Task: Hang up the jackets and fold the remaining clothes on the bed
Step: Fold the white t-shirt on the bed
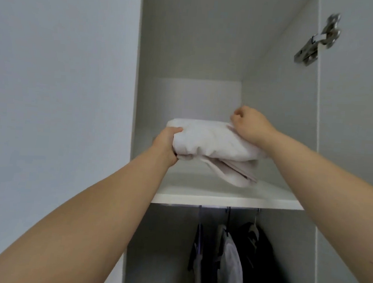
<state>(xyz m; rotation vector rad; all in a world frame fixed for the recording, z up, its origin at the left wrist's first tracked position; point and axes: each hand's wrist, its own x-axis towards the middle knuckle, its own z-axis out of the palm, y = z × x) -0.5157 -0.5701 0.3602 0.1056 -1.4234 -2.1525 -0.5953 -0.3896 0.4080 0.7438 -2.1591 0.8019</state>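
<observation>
Up at the open wardrobe (279,86), the folded cloth (212,143) is over the shelf (221,197), a loose flap drooping toward it. The left grip (165,143) is curled round the bundle's left end, thumb on top. The right grip (249,124) sits at its far right corner, fingers curled; whether it pinches fabric I cannot tell. Jackets (239,252) hang below the shelf.
</observation>
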